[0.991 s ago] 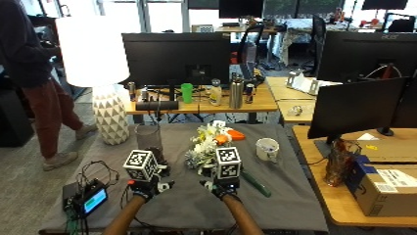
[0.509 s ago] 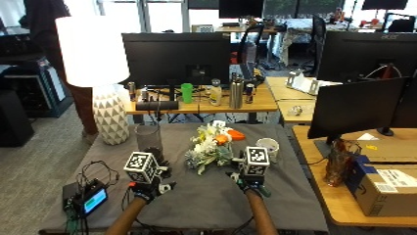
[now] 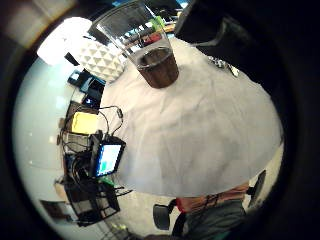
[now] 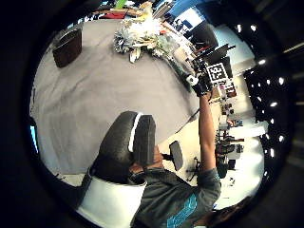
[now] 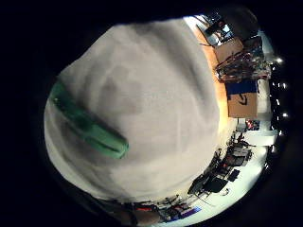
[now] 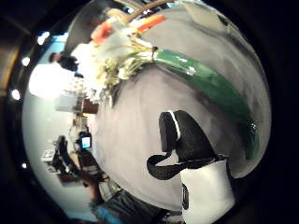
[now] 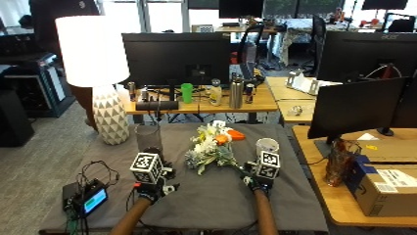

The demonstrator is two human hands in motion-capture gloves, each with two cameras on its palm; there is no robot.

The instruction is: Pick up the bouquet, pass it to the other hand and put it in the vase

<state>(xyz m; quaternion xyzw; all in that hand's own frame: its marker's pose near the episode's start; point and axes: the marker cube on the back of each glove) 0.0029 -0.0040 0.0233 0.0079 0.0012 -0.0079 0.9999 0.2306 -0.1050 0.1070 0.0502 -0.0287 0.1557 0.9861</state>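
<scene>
I sit at a grey-covered tabletop (image 7: 196, 205). The bouquet (image 7: 210, 147) lies at its middle, white blooms toward the far side, its green wrapped stem (image 6: 210, 84) pointing toward my right hand (image 7: 261, 180). That hand hovers at the stem's end; its thumb-side palm view shows the thumb (image 6: 184, 140) apart from the stem, grasping nothing. My left hand (image 7: 151, 188) hovers to the left, probably relaxed and empty. Its palm view shows the glass vase (image 3: 150, 50) standing upright, dark at its base. A white mug (image 7: 266, 145) stands to the right. No writing is legible.
</scene>
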